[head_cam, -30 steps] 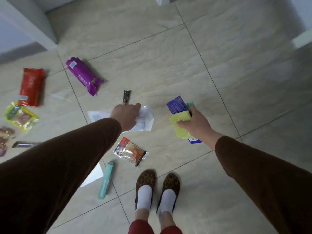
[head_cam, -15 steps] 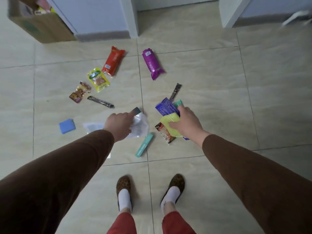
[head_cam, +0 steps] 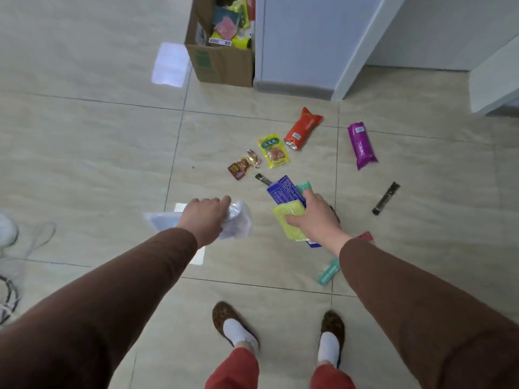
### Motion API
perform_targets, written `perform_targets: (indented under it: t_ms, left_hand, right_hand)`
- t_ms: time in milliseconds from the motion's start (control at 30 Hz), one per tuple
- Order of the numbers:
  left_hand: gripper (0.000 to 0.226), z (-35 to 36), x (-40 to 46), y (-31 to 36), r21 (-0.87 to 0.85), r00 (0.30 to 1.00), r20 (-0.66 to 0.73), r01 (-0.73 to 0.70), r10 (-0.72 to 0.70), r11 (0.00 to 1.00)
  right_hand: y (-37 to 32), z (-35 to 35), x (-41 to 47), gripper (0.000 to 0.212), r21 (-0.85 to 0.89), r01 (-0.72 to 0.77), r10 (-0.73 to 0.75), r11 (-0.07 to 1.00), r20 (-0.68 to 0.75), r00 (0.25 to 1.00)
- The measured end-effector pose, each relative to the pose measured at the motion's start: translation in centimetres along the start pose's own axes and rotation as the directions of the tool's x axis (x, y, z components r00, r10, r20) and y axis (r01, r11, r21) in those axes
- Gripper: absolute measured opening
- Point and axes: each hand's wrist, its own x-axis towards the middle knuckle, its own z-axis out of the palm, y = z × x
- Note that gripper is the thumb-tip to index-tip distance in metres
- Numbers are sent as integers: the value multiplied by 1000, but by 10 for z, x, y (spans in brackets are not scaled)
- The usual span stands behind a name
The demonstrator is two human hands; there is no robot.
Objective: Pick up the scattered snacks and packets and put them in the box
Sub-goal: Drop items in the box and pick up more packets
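Observation:
My left hand [head_cam: 206,219] grips a clear white plastic packet [head_cam: 238,223] above the floor. My right hand [head_cam: 316,219] holds a bundle: a blue box [head_cam: 283,190], a yellow-green packet [head_cam: 289,220] and a green item [head_cam: 304,186]. The cardboard box [head_cam: 222,63] stands at the far wall, open, with several snacks inside. On the tiles between lie a red packet [head_cam: 303,129], a purple packet [head_cam: 361,146], a yellow-green snack pouch [head_cam: 273,150], a brown wrapped snack [head_cam: 243,165], a dark stick [head_cam: 386,197] and a teal stick [head_cam: 328,272].
A blue-grey wall corner [head_cam: 297,43] stands right of the box. White papers [head_cam: 198,255] lie under my left arm. Cables [head_cam: 8,299] lie at the left edge. My feet in leopard slippers [head_cam: 227,318] stand on the tiles below.
The view has swung left and up, bringing the open cardboard box into sight. Both hands have kept their packets and lifted slightly away from the floor.

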Motion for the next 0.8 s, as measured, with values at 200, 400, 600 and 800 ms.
perform_targets:
  t_ms: [200, 400, 600, 800]
  left_hand:
    - [40, -32, 17, -146, -33, 997, -8, 71, -71, 997]
    - [39, -73, 76, -270, -25, 996, -36, 77, -78, 997]
    - [35, -124, 152, -383, -59, 996, -49, 73, -76, 996]
    - [39, -165, 249, -489, -39, 996, -84, -27, 23, 999]
  right_hand:
    - [-126, 29, 55, 49, 20, 41, -41, 999, 8, 999]
    - [-240, 39, 138, 43, 76, 32, -32, 997, 9, 999]
    - [-346, 21, 223, 45, 101, -18, 25, 995, -67, 997]
    - [-427, 3, 315, 42, 161, -74, 95, 984, -126, 987]
